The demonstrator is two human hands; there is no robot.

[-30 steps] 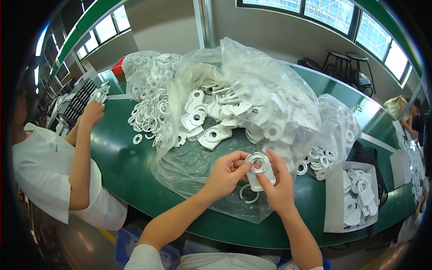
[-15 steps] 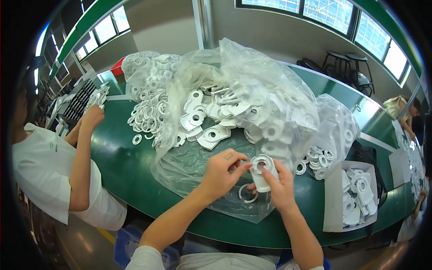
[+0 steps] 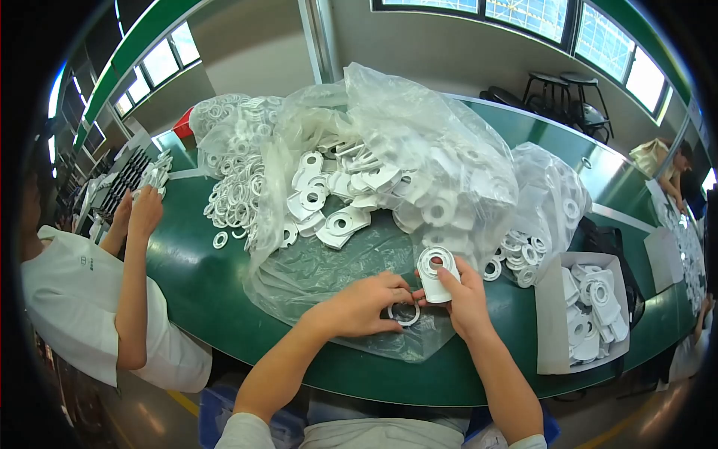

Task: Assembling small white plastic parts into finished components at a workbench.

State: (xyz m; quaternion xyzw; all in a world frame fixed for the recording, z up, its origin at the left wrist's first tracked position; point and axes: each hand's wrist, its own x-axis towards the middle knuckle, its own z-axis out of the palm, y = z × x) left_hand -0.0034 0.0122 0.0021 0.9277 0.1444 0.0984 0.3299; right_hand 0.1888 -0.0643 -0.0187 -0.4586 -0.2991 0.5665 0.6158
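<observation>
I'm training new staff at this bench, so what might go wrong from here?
The left hand is at the ring, which lies over wrinkled plastic that might get pinched with it. The right hand alone holds the white plate, which could slip.

Pale short-sleeved shirt [image 3: 385, 435], bare forearms [image 3: 288, 365], ungloved fingers [image 3: 451, 283]

On the green table [image 3: 340, 383]: a large plastic bag [image 3: 441, 142], white rings [image 3: 235, 198] to its left, a smaller plastic bag [image 3: 547, 179] and open box [image 3: 551, 322] at right.
</observation>
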